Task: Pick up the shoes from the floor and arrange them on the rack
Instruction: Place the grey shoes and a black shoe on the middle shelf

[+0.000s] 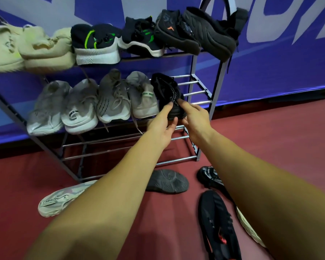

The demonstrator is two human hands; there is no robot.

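Observation:
A black knit shoe (167,89) with white lettering stands on the middle shelf of the metal rack (193,92), to the right of several grey-white sneakers (113,98). Both my hands hold its heel end: my left hand (161,126) grips it from the left and below, my right hand (195,117) from the right. On the red floor lie its black knit mate (210,177), a dark shoe with the sole up (167,182), a black shoe with a red mark (218,228) and a pale "CAPRO" sneaker (62,199).
The top shelf carries cream shoes (36,49), black-and-green sneakers (98,44) and dark shoes (197,32). The bottom shelf (120,149) holds nothing. A blue banner (270,62) hangs behind the rack. A white sole edge (249,228) shows under my right forearm.

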